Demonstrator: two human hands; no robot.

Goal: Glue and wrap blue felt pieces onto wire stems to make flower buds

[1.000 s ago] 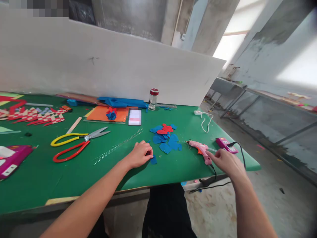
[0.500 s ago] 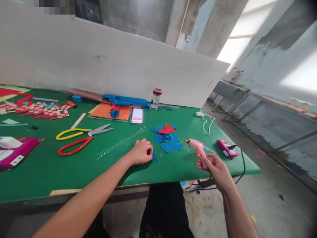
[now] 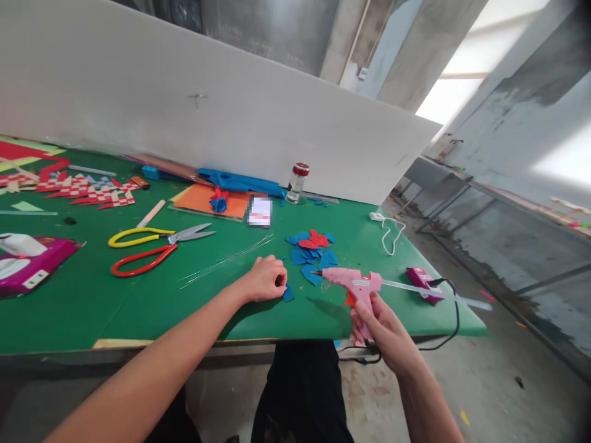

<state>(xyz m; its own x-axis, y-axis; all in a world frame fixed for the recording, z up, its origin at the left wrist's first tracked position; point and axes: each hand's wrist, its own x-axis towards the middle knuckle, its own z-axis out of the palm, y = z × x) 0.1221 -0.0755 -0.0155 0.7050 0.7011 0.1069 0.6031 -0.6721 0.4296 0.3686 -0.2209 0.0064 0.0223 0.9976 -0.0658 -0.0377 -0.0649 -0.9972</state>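
My right hand (image 3: 381,329) grips a pink hot glue gun (image 3: 351,278) by its handle, with the nozzle pointing left and a clear glue stick (image 3: 415,287) sticking out behind. My left hand (image 3: 264,280) is closed in a pinch low over the table. A speck of blue shows at its fingertips, and a blue cut piece (image 3: 289,293) shows just under its right edge; what the fingers hold is mostly hidden. Beyond both hands lies a loose pile of blue petal-shaped pieces (image 3: 299,256) with a few red pieces (image 3: 317,239) on top. Thin wires (image 3: 226,259) lie left of it.
Scissors (image 3: 173,239) lie open at left, near a purple power strip (image 3: 50,261). Behind stand a red-lidded jar (image 3: 298,183) and a red-and-blue flower (image 3: 219,200) on orange sheets (image 3: 191,200). At right are a white cable (image 3: 386,237) and another purple power strip (image 3: 418,280) with a black cord.
My right hand has brought the glue gun left and turned it sideways, its nozzle now in front of the blue pile. My left hand keeps its pinch in nearly the same place.
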